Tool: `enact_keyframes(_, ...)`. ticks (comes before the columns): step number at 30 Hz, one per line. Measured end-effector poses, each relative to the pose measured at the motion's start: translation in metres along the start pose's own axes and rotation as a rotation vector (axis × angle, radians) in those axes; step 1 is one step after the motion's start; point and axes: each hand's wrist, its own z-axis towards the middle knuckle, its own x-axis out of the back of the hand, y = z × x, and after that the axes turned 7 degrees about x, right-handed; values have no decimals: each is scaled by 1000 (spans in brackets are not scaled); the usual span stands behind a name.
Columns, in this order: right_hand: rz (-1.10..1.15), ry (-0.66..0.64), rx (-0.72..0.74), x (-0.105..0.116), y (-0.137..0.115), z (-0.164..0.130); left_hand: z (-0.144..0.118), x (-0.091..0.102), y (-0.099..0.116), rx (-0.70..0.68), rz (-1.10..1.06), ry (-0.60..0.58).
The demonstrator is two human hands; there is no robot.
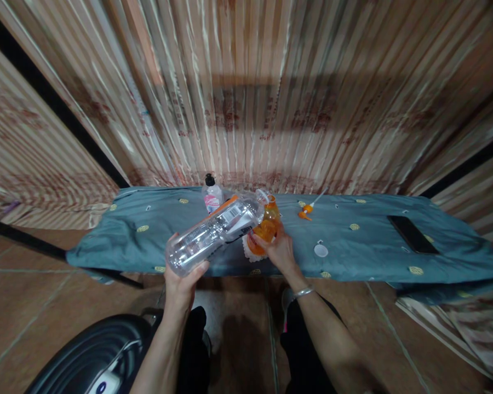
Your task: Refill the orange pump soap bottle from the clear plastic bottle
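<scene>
Head view: left hand [183, 279] grips the base of a clear plastic bottle [216, 232], which lies tilted, mouth pointing toward 2 o'clock and meeting the top of an orange bottle [267, 225]. Right hand [277, 249] is closed around the orange bottle from the 5 o'clock side, holding it near upright on a frilled white mat [250, 253]. Both sit at the near edge of the surface [353, 241], draped in grey-blue cloth. At 11 o'clock of the bottles stands a small black-capped bottle [211, 196]. At 2 o'clock lies an orange pump nozzle [308, 209]; at 3 o'clock a white cap [321, 250], farther out a dark phone [412, 233].
</scene>
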Motion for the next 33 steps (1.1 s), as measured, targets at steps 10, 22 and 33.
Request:
enact_keyframes(10, -57, -5, 21, 0, 3, 2, 1, 0, -6, 38, -16, -2)
enact_keyframes(22, 208, -50, 77, 4, 13, 5, 1, -1, -1, 96, -8, 4)
enact_keyframes(33, 199, -128, 76, 7, 11, 14, 4, -5, 15, 131, 4, 23)
